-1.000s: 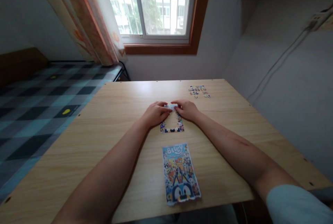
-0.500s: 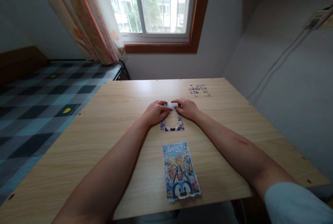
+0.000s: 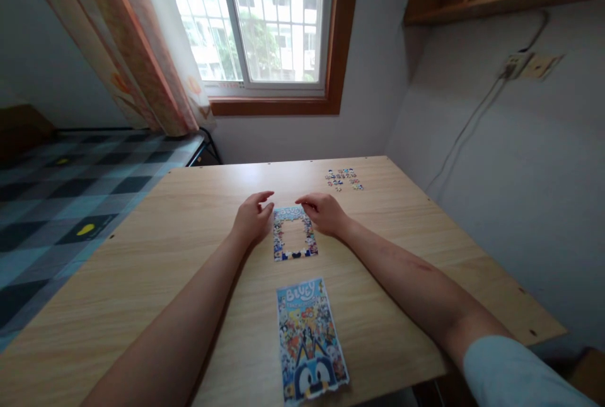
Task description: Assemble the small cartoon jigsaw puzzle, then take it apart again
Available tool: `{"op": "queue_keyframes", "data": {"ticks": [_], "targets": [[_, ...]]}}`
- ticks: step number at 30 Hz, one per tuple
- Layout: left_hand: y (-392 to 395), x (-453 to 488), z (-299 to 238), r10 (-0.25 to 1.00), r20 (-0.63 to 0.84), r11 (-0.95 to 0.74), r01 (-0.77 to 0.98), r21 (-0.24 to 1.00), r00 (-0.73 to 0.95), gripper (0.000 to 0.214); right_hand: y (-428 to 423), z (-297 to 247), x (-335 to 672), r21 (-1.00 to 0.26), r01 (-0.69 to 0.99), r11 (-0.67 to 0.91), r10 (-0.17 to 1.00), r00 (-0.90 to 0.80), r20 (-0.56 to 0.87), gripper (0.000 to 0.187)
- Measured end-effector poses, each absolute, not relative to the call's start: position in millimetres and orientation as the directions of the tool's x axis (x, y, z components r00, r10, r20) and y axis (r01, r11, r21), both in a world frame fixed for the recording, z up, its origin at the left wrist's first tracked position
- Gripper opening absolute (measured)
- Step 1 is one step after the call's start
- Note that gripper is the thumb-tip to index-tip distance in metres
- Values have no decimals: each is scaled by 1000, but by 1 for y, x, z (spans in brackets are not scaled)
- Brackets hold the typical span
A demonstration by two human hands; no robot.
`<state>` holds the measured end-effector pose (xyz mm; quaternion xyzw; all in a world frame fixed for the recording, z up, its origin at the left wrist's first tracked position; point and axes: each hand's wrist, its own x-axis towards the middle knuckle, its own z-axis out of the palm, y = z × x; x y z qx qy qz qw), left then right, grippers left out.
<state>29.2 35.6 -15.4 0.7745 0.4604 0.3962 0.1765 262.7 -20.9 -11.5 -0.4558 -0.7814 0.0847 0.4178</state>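
Observation:
A jigsaw puzzle frame, joined along its border with bare wood showing in the middle, lies on the table. My left hand is beside its upper left edge, thumb and fingers apart, with nothing in it. At the upper right corner is my right hand, its fingers loosely bent and pointing left; no piece shows in them. Nearer to me lies a printed picture sheet with "BLUEY" lettering and a big blue dog face, its bottom edge torn.
Loose puzzle pieces are spread at the far right of the wooden table. A bed with a checked cover adjoins on the left. A cable hangs from a socket on the right wall.
My left hand has moved left off the puzzle and opened wider. My right hand has drawn back towards the corner, uncovering the top strip. The camera view has shifted right and up.

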Motion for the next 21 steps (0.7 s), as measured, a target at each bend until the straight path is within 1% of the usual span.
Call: {"op": "queue_keyframes", "data": {"ticks": [4,6,8,10,11,14,17,21], "targets": [[41,23,-14,897,420,-431,493,756,141,39,-19,6,267,-471,648,599,750,-249,613,27],[42,21,-12,913,400,-390,454,801,79,38,-15,18,278,-462,669,582,738,-195,647,27],[42,20,-10,919,392,-368,428,825,34,36,-10,30,296,-502,683,530,720,-50,693,26],[43,19,-10,924,383,-350,405,844,0,34,-2,37,319,-594,663,456,685,166,710,26],[43,18,-10,928,373,-337,394,855,-18,34,2,39,332,-641,640,423,657,271,704,26],[45,18,-12,942,324,-277,336,900,-91,34,14,34,371,-742,577,342,559,510,654,30],[47,17,-13,953,256,-214,242,946,-161,33,21,17,402,-801,542,255,478,649,592,34],[48,15,-12,960,208,-176,174,969,-190,31,25,-12,421,-813,564,143,445,697,562,37]]}}
